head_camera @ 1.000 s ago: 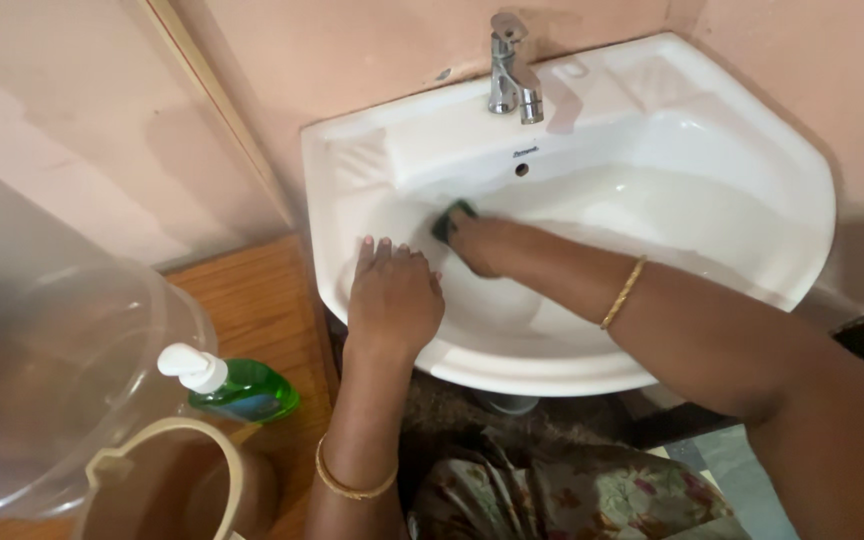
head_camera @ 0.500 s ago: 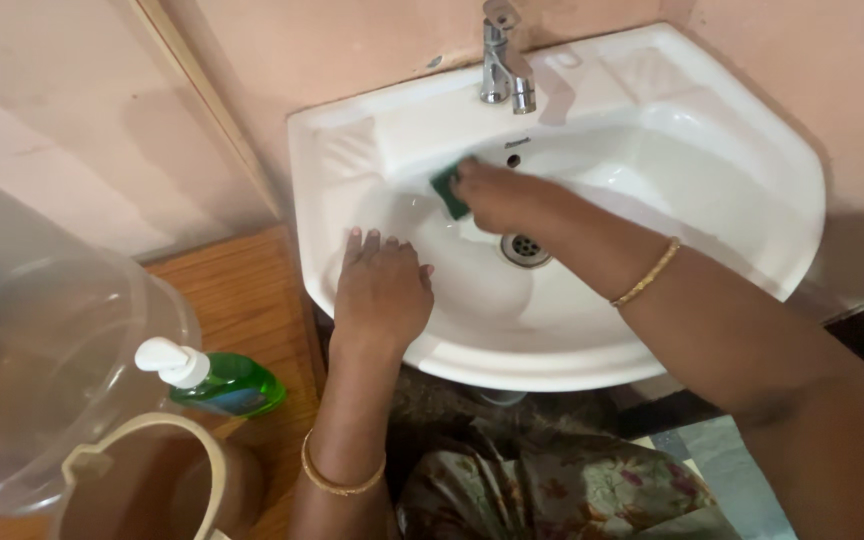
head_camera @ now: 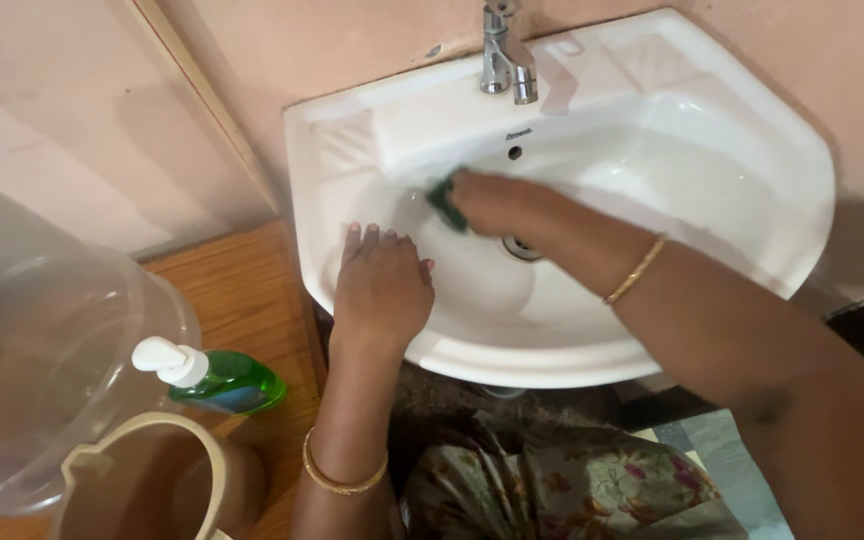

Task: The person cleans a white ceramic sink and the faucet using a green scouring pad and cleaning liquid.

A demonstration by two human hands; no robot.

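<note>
Your right hand (head_camera: 492,203) reaches across the white washbasin (head_camera: 752,190), fingers curled around a green scrub pad (head_camera: 445,203); your arm stretches out. Your left hand (head_camera: 382,285) lies flat, fingers spread, on the front rim.

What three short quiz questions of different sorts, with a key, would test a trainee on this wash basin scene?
1. True or false: the right hand presses a green scrub pad against the inside of the white basin.
2. Where does the left hand rest? A) on the tap B) on the basin's front rim C) on the soap bottle
3. Fill in: the green soap bottle lies on the wooden ____.

Key: 1 true; 2 B; 3 surface.
</note>
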